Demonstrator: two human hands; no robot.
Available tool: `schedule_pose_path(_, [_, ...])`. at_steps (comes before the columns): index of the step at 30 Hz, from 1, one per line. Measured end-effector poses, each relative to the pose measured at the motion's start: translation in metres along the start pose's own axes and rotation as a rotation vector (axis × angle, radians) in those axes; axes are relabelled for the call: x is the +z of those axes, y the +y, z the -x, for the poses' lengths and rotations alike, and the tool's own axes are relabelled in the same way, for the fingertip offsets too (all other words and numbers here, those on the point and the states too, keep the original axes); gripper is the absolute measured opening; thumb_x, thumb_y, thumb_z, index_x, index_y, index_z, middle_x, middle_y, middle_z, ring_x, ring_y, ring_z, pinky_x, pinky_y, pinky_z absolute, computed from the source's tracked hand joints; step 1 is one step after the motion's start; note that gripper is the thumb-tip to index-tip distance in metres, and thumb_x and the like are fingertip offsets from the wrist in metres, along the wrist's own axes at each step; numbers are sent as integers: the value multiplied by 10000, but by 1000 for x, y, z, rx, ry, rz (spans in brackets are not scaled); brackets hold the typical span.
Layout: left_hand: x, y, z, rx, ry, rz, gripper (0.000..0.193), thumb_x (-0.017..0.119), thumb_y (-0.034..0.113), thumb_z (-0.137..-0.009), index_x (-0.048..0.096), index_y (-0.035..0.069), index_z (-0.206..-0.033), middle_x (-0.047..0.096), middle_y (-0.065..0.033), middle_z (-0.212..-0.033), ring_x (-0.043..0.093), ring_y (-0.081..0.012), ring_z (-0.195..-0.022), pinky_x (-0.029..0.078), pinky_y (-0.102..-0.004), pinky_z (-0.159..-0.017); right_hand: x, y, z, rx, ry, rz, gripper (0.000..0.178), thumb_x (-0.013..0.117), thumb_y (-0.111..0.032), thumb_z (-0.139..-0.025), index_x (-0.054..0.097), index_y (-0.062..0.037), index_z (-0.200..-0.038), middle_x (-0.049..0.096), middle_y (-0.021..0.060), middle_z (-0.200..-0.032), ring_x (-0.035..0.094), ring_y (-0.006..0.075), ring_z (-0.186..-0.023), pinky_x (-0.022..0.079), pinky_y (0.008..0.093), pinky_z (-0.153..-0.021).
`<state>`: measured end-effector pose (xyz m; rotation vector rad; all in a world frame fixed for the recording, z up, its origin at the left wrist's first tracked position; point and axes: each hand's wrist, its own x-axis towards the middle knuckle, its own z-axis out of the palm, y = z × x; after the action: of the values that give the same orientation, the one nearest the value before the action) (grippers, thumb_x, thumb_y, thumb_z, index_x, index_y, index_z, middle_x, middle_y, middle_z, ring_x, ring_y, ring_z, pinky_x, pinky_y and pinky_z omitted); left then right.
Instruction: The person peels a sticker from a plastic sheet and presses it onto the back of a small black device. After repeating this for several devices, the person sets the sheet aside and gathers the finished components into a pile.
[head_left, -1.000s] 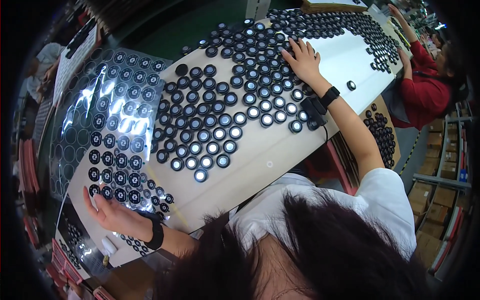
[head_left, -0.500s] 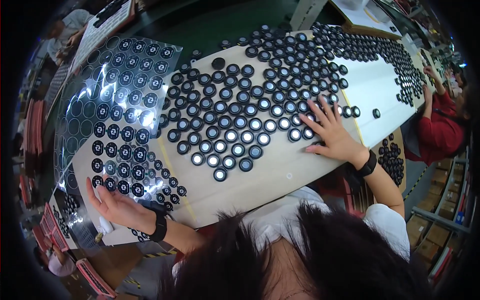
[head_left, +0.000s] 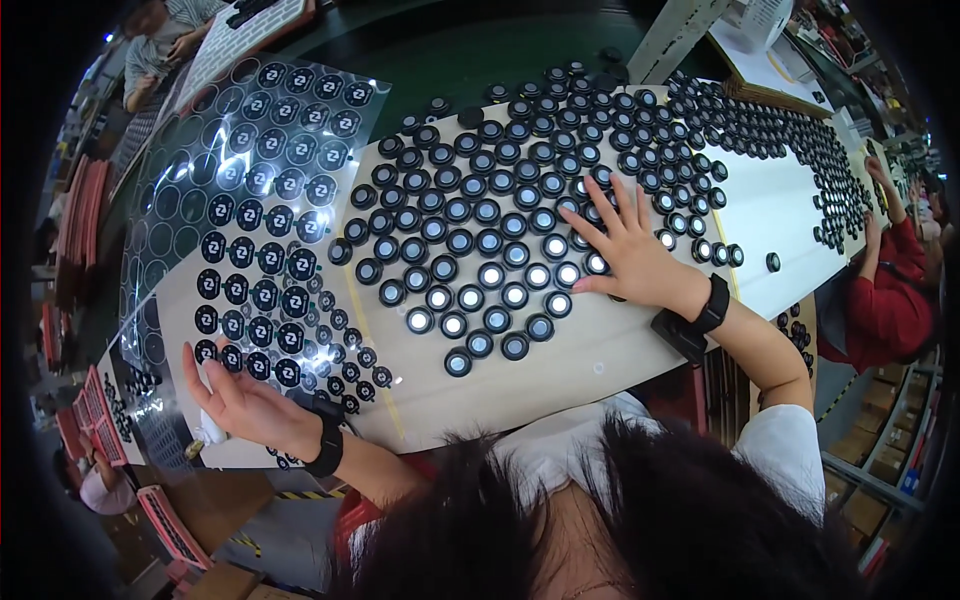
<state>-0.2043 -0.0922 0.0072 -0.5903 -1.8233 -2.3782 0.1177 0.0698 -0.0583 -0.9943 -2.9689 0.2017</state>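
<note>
My right hand [head_left: 640, 255] lies palm down with its fingers spread over a wide group of small round black caps [head_left: 483, 241] with pale, shiny centres. Its fingertips rest among the caps and hide some of them. On the left, my left hand [head_left: 255, 405] is at the near edge of a clear plastic sheet [head_left: 165, 235] with its fingers stretched apart. Rows of round black stickers [head_left: 265, 293] with a white mark fill the sheet's right part, while bare circle outlines show on its left. Smaller black round pieces [head_left: 350, 372] lie by the sheet's near right corner.
The pale board [head_left: 500, 400] under the caps has yellow tape lines. Many more caps [head_left: 750, 125] crowd its far right side. A metal post [head_left: 675, 40] stands at the back. A person in red [head_left: 890, 290] works at the right; others sit at the left.
My right hand has shifted left and a little away across the caps. My left hand stays by the sheet's near edge. The whole view has shifted slightly.
</note>
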Motion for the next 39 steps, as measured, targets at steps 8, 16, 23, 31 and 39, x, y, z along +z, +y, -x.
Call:
schedule_pose_path(8, [-5, 8, -1, -21, -17, 15, 267, 444, 102, -845, 452, 27, -1101, 561, -68, -805, 327, 4, -537, 224, -124, -451, -4, -6, -13, -13, 22, -28, 748, 464, -581, -700, 251, -174, -1290, 63, 176, -1356, 18, 408, -1232, 33, 571, -947])
schedule_pose_path(16, [-13, 16, 4, -150, -138, 63, 280, 435, 88, -842, 442, 6, -1110, 564, -80, -802, 439, -15, -603, 319, -116, -491, -26, -21, 2, -43, 98, -76, 696, 421, -520, -767, 206, -131, -1302, 85, 154, -1359, 59, 343, -1250, 56, 514, -974])
schedule_pose_path(23, [-28, 19, 14, -467, -693, 169, 293, 432, 67, -831, 434, -15, -1112, 565, -74, -775, 520, -79, -641, 394, -159, -491, -47, 3, -1, 119, 185, -1426, 625, 428, -383, -826, 193, -31, -1285, 287, 147, -1272, 315, 254, -1162, 238, 332, -952])
schedule_pose_path(31, [-23, 30, 49, -412, -762, 176, 279, 465, 29, -801, 455, -17, -1076, 579, -75, -751, 546, -116, -688, 428, -195, -571, -46, -8, 18, 134, 126, -1583, 419, 503, -150, -795, 379, 10, -1162, 562, 120, -944, 507, 140, -892, 377, 235, -780])
schedule_pose_path(39, [-35, 53, 57, -47, -1047, -34, 255, 513, 2, -763, 491, -18, -1017, 592, -100, -816, 559, -190, -790, 432, -259, -663, -73, -7, 75, -219, 300, -938, 154, 503, 10, -753, 600, -1, -873, 574, 121, -914, 544, 235, -835, 416, 296, -747])
